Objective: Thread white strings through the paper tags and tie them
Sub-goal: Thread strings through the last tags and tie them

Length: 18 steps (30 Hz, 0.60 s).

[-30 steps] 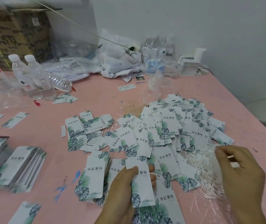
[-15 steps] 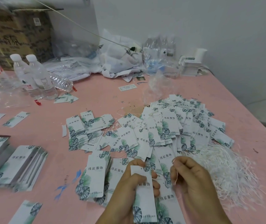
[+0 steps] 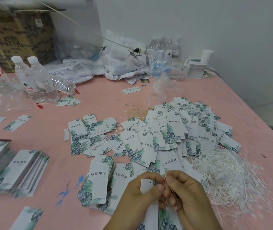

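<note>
My left hand (image 3: 143, 191) grips a white paper tag (image 3: 146, 186) with a small punched hole near its top edge. My right hand (image 3: 184, 193) pinches a thin white string (image 3: 165, 178) right beside that hole, fingertips of both hands touching. A tangled heap of white strings (image 3: 232, 176) lies on the pink table (image 3: 53, 123) just right of my hands. A wide pile of leaf-printed tags (image 3: 174, 133), many with strings on them, spreads beyond my hands. A short stack of tags (image 3: 97, 178) lies just left of my left hand.
Stacks of tags (image 3: 21, 170) sit at the left edge. Two upright water bottles (image 3: 38, 80) and one lying bottle stand far left. Plastic bags (image 3: 121, 62), a cardboard box (image 3: 16, 35) and a white box (image 3: 197, 68) line the wall. The table's right edge runs diagonally.
My right hand left the string heap with one string and came left to the tag. My left hand lifted the tag nearer to me, and both hands now meet at its hole.
</note>
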{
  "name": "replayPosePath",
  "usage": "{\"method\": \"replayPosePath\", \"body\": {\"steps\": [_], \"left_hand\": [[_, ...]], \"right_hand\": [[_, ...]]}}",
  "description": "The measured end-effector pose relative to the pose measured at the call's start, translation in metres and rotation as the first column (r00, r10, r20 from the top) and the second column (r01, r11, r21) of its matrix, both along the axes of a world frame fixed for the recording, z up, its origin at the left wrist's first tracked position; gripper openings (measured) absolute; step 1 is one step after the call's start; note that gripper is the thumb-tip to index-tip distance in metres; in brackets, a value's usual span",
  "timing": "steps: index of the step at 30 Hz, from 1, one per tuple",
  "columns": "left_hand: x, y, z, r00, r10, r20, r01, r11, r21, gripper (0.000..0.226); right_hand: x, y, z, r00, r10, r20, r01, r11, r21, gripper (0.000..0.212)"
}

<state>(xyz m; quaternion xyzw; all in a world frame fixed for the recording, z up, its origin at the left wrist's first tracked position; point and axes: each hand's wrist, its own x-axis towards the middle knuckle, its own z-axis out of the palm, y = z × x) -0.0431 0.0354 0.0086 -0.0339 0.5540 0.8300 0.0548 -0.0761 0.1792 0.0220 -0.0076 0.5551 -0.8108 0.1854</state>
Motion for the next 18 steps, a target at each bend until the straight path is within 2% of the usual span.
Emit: {"method": "replayPosePath", "body": {"steps": [3, 6, 9, 12, 13, 16, 18], "left_hand": [[0.0, -0.001, 0.0, 0.999, 0.008, -0.034, -0.008, 1.0, -0.009, 0.031], [0.0, -0.001, -0.001, 0.998, 0.006, -0.07, -0.007, 1.0, -0.018, 0.02], [-0.003, -0.005, -0.003, 0.993, 0.112, -0.028, -0.111, 0.994, 0.017, 0.022], [-0.007, -0.012, -0.007, 0.968, 0.253, 0.001, -0.252, 0.966, 0.061, 0.024], [-0.008, -0.014, -0.009, 0.96, 0.281, 0.014, -0.281, 0.957, 0.073, 0.026], [-0.009, -0.015, -0.013, 0.951, 0.308, 0.032, -0.31, 0.948, 0.072, 0.027], [-0.009, -0.015, -0.015, 0.954, 0.298, 0.038, -0.3, 0.952, 0.064, 0.03]], "right_hand": [[-0.001, 0.003, -0.002, 0.997, 0.023, -0.078, -0.016, 0.997, 0.08, 0.028], [-0.002, 0.003, -0.001, 0.995, 0.057, -0.081, -0.048, 0.994, 0.101, 0.027], [-0.006, 0.008, 0.003, 0.996, 0.087, 0.033, -0.088, 0.995, 0.035, 0.008], [-0.011, 0.017, 0.006, 0.977, 0.134, 0.164, -0.116, 0.986, -0.117, 0.006], [-0.012, 0.019, 0.008, 0.97, 0.15, 0.193, -0.117, 0.978, -0.171, 0.012], [-0.015, 0.024, 0.011, 0.959, 0.152, 0.239, -0.079, 0.954, -0.29, 0.046], [-0.016, 0.025, 0.013, 0.957, 0.141, 0.254, -0.049, 0.94, -0.337, 0.053]]}}
